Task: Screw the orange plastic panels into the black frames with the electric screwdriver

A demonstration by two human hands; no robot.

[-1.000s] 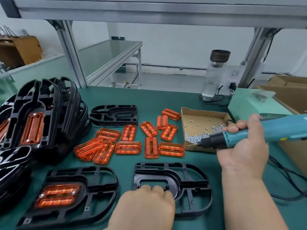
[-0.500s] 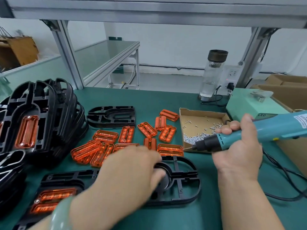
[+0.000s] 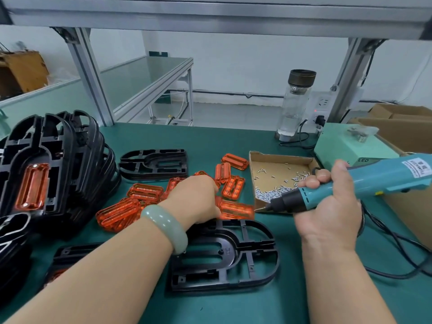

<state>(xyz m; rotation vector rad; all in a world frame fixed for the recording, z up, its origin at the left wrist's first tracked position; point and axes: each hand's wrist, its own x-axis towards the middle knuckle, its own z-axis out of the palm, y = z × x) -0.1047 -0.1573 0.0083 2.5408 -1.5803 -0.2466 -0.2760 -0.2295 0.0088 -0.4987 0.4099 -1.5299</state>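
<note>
Left hand atop orange panels, grasp hidden; right hand wraps electric screwdriver; black frame between wrists

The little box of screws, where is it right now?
In the head view the cardboard box sits right of centre, between the loose orange panels and the pale green unit, just behind the screwdriver tip.

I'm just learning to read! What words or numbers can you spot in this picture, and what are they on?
"LED": on the front of the pale green box on the right of the bench.
White label on the blue electric screwdriver: there is print, but it is too blurred to read.
Small raised mark on the near black frame: too small to read.
Nothing else readable shows.
</note>
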